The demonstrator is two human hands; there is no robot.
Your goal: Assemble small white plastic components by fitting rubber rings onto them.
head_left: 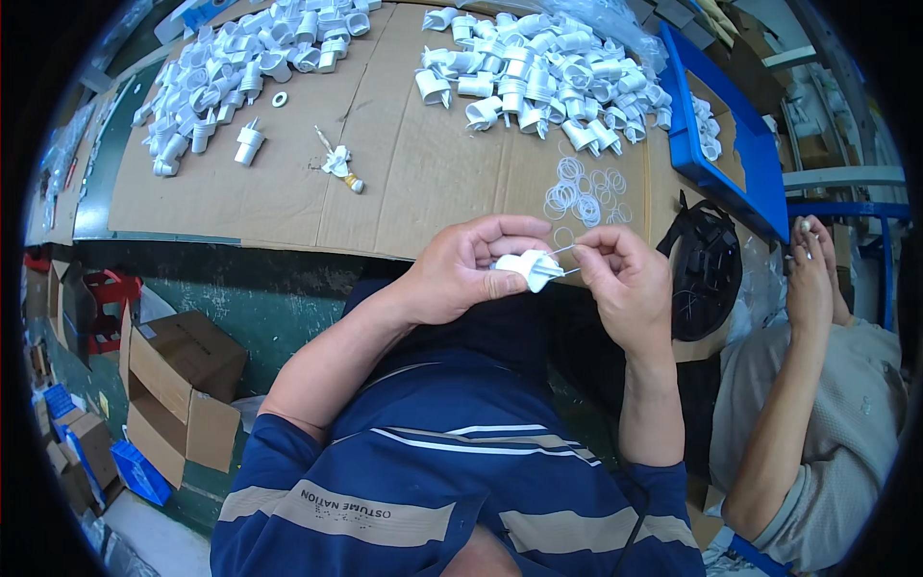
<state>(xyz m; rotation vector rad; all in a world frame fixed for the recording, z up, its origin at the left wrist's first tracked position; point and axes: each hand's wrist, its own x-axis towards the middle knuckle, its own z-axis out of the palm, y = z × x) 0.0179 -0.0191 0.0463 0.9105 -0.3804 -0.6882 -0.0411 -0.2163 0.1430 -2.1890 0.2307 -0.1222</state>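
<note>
My left hand [460, 267] is closed around a white plastic fitting [529, 268], its finned end facing right. The fingers of my right hand [625, 284] are pinched on a thin pale ring [564, 249], which reaches from the fingertips to the fitting's finned end. How far the ring sits around the fitting I cannot tell. Just beyond my hands, a cluster of loose thin clear rings [582, 192] lies on the cardboard-covered table [442, 183]. Farther back on the right is a heap of similar white fittings [538, 77].
Another heap of white fittings [231, 77] fills the far left, with a single fitting [249, 142] and a small tied brush-like item [338, 165] nearer. A blue bin [716, 178] and black cap [705, 269] are at right, beside a co-worker's arm [784, 433]. Cardboard boxes [183, 385] stand lower left.
</note>
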